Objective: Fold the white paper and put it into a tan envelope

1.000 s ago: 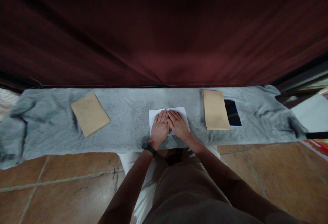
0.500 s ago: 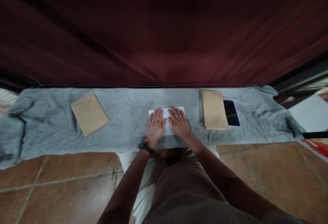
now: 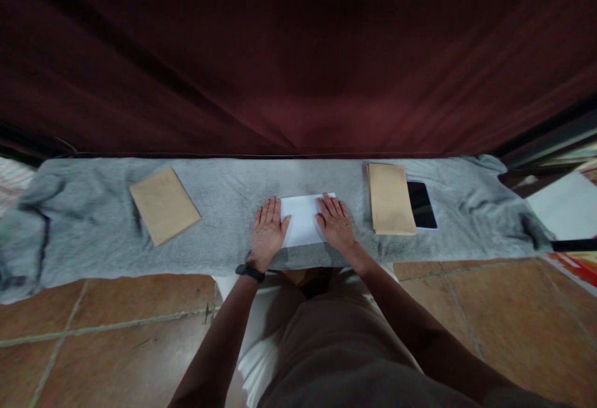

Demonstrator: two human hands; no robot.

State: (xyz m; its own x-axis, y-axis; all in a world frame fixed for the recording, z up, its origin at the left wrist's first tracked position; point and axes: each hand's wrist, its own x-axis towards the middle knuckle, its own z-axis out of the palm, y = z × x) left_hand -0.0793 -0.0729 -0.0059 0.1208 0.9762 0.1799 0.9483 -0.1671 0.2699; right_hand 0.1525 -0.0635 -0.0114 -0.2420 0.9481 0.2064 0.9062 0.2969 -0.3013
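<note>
A white sheet of paper (image 3: 303, 221), seemingly folded, lies flat on the grey cloth (image 3: 233, 209) in front of me. At its left edge rests my left hand (image 3: 268, 232), palm down with the fingers stretched out and a dark band on the wrist. My right hand (image 3: 336, 226) lies flat over the paper's right side, thumb pointing inward. Neither hand grips anything. The paper's two side edges are partly hidden under the hands.
To the left lies a brown envelope (image 3: 165, 206), turned at an angle. A stack of brown envelopes (image 3: 392, 200) sits on the right, overlapping a dark-screened tablet or phone (image 3: 422, 205). Behind the cloth hangs a dark red curtain (image 3: 298, 84). White paper (image 3: 566, 206) shows at far right.
My hands have slid apart across the paper, the left one outward to the left and the right one slightly to the right. More of the paper's middle shows.
</note>
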